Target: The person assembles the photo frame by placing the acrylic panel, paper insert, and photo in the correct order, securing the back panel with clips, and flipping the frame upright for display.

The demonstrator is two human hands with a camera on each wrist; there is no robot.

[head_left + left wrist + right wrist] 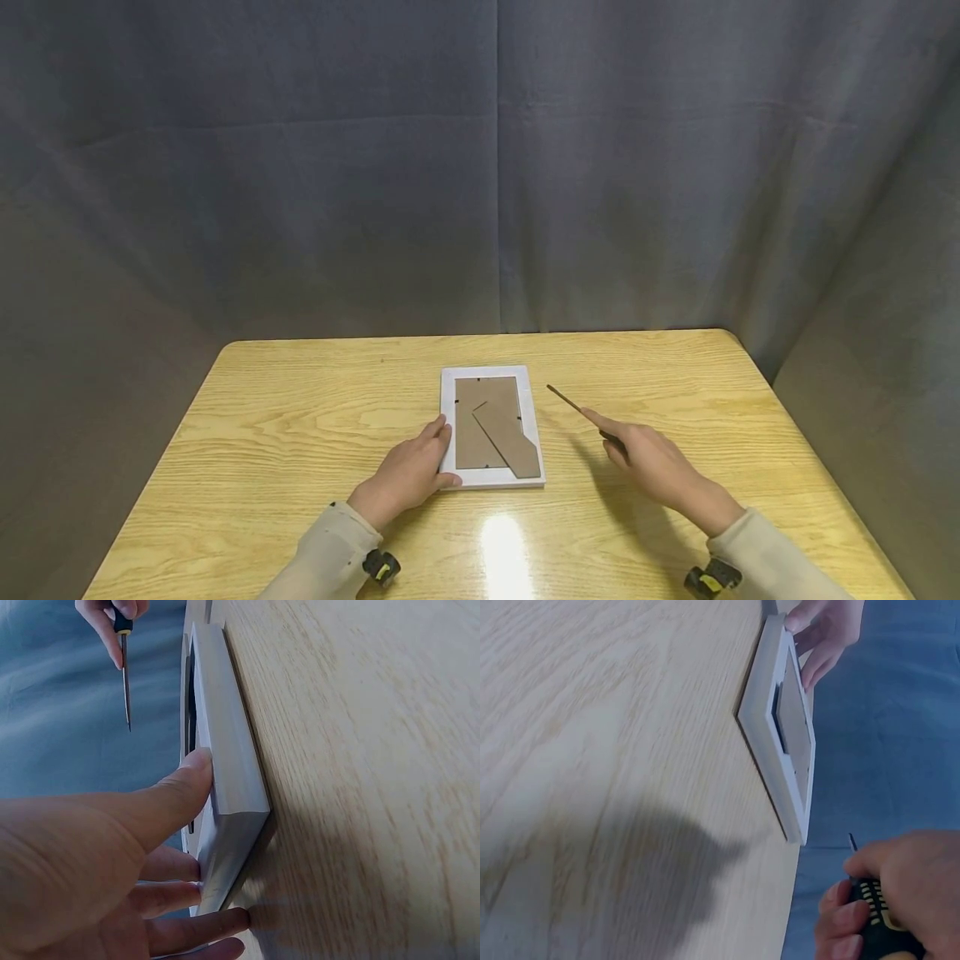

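A white picture frame lies face down on the table, its brown backing board facing up. Small dark tabs sit around the board's edges, and a brown stand leg slants across it to the near right corner. My left hand holds the frame at its near left corner, thumb on the near edge and fingers along the left side. To the right of the frame, my right hand grips a screwdriver by its black and yellow handle, index finger stretched toward the shaft. Its thin tip points up and left, apart from the frame.
The wooden table has light grain and rounded far corners. Grey-blue curtains hang behind it and along both sides. Bright glare lies on the wood just in front of the frame.
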